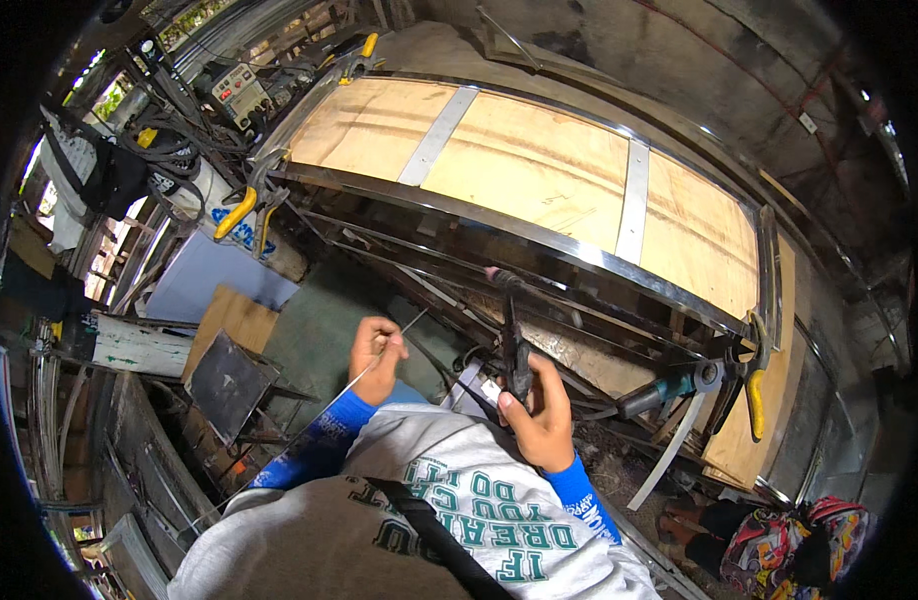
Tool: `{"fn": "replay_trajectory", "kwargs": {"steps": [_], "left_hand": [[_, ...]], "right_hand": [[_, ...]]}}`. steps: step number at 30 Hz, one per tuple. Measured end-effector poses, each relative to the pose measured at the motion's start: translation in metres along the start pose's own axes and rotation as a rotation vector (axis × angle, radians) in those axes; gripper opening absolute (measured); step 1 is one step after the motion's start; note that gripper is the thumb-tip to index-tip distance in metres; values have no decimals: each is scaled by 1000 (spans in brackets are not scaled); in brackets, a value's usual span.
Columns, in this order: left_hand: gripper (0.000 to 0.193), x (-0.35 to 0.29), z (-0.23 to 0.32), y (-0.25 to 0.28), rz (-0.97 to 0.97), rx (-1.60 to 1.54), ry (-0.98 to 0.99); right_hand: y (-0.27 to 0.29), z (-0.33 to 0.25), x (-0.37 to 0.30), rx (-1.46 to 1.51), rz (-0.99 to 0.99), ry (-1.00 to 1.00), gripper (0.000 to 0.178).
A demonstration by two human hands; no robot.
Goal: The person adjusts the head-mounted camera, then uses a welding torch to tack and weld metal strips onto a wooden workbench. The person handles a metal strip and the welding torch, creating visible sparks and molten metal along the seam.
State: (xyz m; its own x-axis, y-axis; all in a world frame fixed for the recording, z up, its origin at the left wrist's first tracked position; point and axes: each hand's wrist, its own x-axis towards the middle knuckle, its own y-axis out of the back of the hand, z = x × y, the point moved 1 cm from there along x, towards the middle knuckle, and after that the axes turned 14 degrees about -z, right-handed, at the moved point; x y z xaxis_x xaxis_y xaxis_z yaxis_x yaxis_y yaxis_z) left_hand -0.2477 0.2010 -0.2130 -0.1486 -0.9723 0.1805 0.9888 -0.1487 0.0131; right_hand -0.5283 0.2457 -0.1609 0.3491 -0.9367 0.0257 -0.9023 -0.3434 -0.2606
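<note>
My left hand (376,358) is closed in a pinch around a thin metal filler rod (413,321), whose long tail runs back past my blue sleeve. In my right hand (545,422) is a black TIG welding torch (512,335), its pinkish cup pointing up and away from me toward the near rail of a steel frame (569,246). Both hands are held in front of my body, apart from the frame. Plywood (539,160) fills the frame's top, crossed by two flat metal strips (437,138). The torch's tip stands clear of the rail in the picture.
Yellow-handled locking clamps (237,213) grip the frame's corners. A teal angle grinder (671,389) hangs near the right end. A welding machine (241,97) and coiled cables stand at the far left. A dark square panel (227,383) is at left; patterned cloth (779,550) lies lower right.
</note>
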Motion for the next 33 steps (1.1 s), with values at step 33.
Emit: {"fn": "replay_trajectory", "kwargs": {"steps": [33], "left_hand": [[26, 18, -6, 630, 453, 496, 393]], "right_hand": [[-272, 78, 193, 59, 42, 124, 36]]}}
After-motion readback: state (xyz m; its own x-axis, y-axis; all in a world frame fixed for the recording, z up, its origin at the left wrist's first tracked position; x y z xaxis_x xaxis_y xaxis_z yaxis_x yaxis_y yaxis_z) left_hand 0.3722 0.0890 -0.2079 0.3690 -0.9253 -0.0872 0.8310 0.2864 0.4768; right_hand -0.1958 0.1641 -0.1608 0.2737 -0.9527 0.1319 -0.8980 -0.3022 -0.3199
